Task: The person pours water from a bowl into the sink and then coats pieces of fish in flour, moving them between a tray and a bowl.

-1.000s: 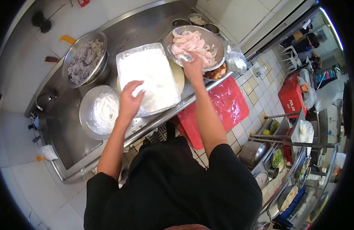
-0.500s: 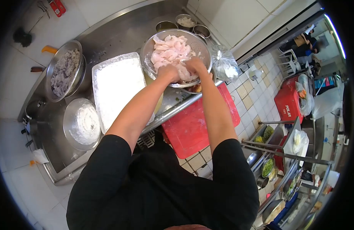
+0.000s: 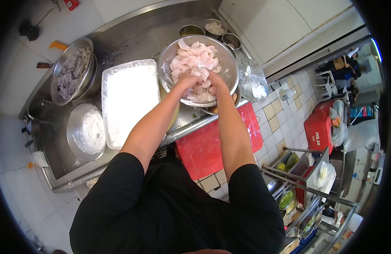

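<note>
A wide metal bowl (image 3: 232, 80) holds a heap of pale pink raw meat strips (image 3: 195, 55). Both hands reach into its near side. My left hand (image 3: 187, 81) has its fingers closed around a pale strip of the meat. Close beside it, my right hand (image 3: 215, 83) is curled over the same cluster, its fingertips partly hidden among the strips. Left of the bowl lies a rectangular white tray (image 3: 104, 111) filled with white flour (image 3: 131, 99), near my left forearm.
Farther left stand a bowl of white powder (image 3: 93, 131) and a bowl of lumpy greyish mixture (image 3: 74, 70). Small metal containers (image 3: 215, 28) sit behind the meat. A knotted plastic bag (image 3: 251, 80) is at the right. Below the counter edge is a red lid-like panel (image 3: 221, 144).
My hands have drawn closer together, with the right moving nearer me, and a pale strip now shows raised between them. The view has shifted slightly.
</note>
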Demonstrator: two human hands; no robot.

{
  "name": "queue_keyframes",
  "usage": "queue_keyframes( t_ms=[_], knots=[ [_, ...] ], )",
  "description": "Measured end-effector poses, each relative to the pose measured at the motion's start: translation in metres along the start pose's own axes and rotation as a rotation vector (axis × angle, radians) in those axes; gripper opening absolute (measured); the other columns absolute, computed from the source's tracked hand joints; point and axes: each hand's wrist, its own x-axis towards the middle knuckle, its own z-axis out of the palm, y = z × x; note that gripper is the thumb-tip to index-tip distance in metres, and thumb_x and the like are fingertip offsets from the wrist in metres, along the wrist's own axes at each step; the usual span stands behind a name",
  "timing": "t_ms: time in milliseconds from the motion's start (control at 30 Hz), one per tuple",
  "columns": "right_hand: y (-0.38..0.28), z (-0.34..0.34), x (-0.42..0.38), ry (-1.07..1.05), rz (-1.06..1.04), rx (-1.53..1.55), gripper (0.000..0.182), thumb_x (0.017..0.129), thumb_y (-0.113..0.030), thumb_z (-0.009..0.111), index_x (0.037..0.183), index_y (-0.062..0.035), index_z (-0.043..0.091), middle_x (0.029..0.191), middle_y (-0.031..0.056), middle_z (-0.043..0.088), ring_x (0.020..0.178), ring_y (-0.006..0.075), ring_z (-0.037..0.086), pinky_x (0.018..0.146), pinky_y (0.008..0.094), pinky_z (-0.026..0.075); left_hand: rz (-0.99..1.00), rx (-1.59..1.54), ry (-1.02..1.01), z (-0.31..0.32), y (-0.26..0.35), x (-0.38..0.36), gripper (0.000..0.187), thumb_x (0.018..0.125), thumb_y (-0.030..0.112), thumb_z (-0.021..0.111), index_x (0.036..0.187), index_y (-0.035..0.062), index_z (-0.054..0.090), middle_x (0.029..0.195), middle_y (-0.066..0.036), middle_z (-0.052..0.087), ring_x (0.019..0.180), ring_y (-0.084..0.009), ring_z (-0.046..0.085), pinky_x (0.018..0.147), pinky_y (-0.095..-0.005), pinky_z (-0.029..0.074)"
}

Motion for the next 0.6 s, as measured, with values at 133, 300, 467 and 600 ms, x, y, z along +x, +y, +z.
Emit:
queue_keyframes(
  t_ms=[133, 300, 467, 600],
  knots=[
    [-0.002, 0.008, -0.004, -0.077, -0.05, 0.177, 0.028, 0.092, -0.025, 0.054, 0.11, -0.0035, 0.06, 0.096, 0.0078, 0.066, 0.078, 0.0185, 0.066, 0.067, 0.0304, 0.056, 0.07, -0.121, -0.049, -0.008, 0.013, -0.013, 0.068, 0.069, 0.009, 0.068, 0.131, 0.0017, 0.043, 0.106, -0.017, 0.06, 0.091, -0.0223, 0.061, 0.073, -0.034, 0.052],
    [-0.018, 0.023, -0.027, 0.003, -0.241, 0.144, 0.032, 0.091, -0.018, 0.055, 0.119, -0.0045, 0.056, 0.108, 0.0101, 0.063, 0.09, 0.0201, 0.064, 0.074, 0.0311, 0.055, 0.168, -0.192, -0.113, -0.008, 0.049, -0.044, 0.069, 0.067, 0.009, 0.068, 0.132, 0.0006, 0.044, 0.109, -0.014, 0.06, 0.092, -0.0229, 0.061, 0.077, -0.0335, 0.051],
    [-0.023, 0.027, -0.04, 0.041, -0.501, 0.105, 0.039, 0.088, -0.009, 0.054, 0.126, -0.0052, 0.051, 0.114, 0.0108, 0.06, 0.101, 0.0216, 0.061, 0.083, 0.0321, 0.052, 0.429, 0.039, -0.111, -0.006, 0.051, -0.016, 0.067, 0.063, 0.008, 0.066, 0.129, 0.003, 0.052, 0.112, -0.011, 0.059, 0.095, -0.0207, 0.06, 0.08, -0.0308, 0.049],
    [-0.025, 0.028, -0.044, 0.035, -0.651, 0.212, 0.042, 0.087, -0.007, 0.053, 0.129, -0.0056, 0.048, 0.119, 0.0111, 0.058, 0.105, 0.022, 0.059, 0.087, 0.0328, 0.05, 0.562, 0.198, -0.056, 0.0, 0.074, -0.019, 0.064, 0.06, 0.011, 0.067, 0.124, 0.0062, 0.058, 0.114, -0.012, 0.057, 0.096, -0.0204, 0.06, 0.084, -0.0293, 0.048]
  ],
)
